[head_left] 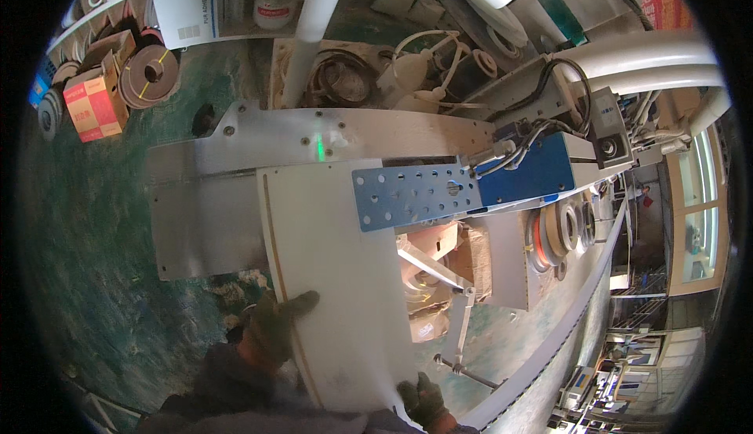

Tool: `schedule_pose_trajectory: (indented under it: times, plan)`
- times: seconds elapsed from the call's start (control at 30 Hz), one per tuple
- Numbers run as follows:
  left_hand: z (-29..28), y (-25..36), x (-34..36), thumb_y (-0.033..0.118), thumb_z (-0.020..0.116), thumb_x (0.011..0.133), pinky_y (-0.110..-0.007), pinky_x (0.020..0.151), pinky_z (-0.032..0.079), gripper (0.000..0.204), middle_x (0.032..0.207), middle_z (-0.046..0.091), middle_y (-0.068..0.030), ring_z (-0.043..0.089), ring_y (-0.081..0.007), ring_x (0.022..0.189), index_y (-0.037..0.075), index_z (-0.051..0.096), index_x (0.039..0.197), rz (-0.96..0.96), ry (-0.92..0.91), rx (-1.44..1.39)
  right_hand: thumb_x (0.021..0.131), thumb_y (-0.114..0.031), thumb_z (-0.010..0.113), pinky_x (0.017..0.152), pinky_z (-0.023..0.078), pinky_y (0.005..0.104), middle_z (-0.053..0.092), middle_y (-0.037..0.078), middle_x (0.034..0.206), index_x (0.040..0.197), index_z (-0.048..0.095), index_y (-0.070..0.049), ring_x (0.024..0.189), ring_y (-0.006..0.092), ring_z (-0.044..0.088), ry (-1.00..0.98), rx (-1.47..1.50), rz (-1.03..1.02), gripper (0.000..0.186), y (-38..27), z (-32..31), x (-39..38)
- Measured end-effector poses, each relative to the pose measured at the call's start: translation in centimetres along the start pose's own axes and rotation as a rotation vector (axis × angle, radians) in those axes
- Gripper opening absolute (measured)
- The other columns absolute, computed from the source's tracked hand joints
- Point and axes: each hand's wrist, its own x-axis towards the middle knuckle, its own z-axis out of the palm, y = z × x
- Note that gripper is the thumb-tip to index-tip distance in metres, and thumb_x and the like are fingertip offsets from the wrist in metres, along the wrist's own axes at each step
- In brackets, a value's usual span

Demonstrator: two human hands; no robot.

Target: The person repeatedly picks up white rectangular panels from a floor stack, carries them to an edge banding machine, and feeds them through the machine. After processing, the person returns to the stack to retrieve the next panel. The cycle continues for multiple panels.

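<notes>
A long white flat panel (337, 300) with a thin brown strip along its left edge lies in front of me, its far end on the metal machine table (208, 230). My left hand (271, 332), in a dark green glove, grips the left edge, thumb on top and the other fingers out of sight beneath. Near the panel's close right corner, my right hand (423, 399), gloved too, holds the right edge; its fingers are partly hidden. A blue perforated plate (416, 195) reaches over the panel's far right corner. A green light spot (320, 147) shows on the machine beyond.
At right stands the machine's blue housing (525, 171) with cables and a control box (610, 136). A jointed support arm (463, 324) is right of the panel. Rolls of edge banding (149, 77) and a red-and-white carton (96, 104) sit on the green floor at far left.
</notes>
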Motion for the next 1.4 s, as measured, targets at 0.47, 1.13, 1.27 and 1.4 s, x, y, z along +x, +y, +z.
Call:
schedule_pose_trajectory:
  times: [0.47, 1.13, 1.27, 1.4]
  plan:
    - [0.2, -2.3, 1.5, 0.024, 0.068, 0.091, -0.041, 0.087, 0.062, 0.045, 0.105, 0.071, -0.0205, 0.072, -0.0317, 0.097, -0.005, 0.060, 0.125, 0.243, -0.111, 0.255, 0.097, -0.031, 0.063, 0.066, 0.055, 0.0525, 0.066, 0.023, 0.086, 0.114, 0.061, -0.009, 0.075, 0.0436, 0.068, -0.004, 0.387, 0.389, 0.028, 0.4, -1.7, 0.8]
    - [4.6, -4.4, 5.4, 0.012, 0.070, 0.092, -0.048, 0.087, 0.062, 0.045, 0.114, 0.068, -0.0210, 0.071, -0.0355, 0.099, -0.004, 0.056, 0.131, 0.022, -0.132, -0.258, 0.098, -0.036, 0.067, 0.075, 0.053, 0.0520, 0.068, 0.023, 0.101, 0.112, 0.064, -0.003, 0.089, 0.0442, 0.066, 0.014, 0.542, 0.467, 0.036, 5.4, -3.3, 0.7]
    - [6.7, -4.1, 5.3, 0.014, 0.071, 0.091, -0.045, 0.085, 0.062, 0.044, 0.114, 0.068, -0.0203, 0.072, -0.0333, 0.096, -0.004, 0.057, 0.128, 0.008, -0.096, -0.289, 0.098, -0.037, 0.066, 0.075, 0.052, 0.0520, 0.068, 0.024, 0.100, 0.108, 0.067, -0.003, 0.092, 0.0449, 0.067, 0.060, 0.591, 0.471, 0.035, 6.5, -3.9, 0.9]
    - [9.1, -3.5, 5.4, 0.016, 0.070, 0.091, -0.042, 0.084, 0.062, 0.041, 0.113, 0.069, -0.0188, 0.072, -0.0313, 0.096, -0.004, 0.060, 0.125, 0.010, -0.063, -0.232, 0.099, -0.037, 0.065, 0.076, 0.052, 0.0517, 0.067, 0.027, 0.105, 0.116, 0.064, -0.003, 0.096, 0.0460, 0.066, -0.035, 0.553, 0.519, 0.038, 8.0, -5.1, 0.8]
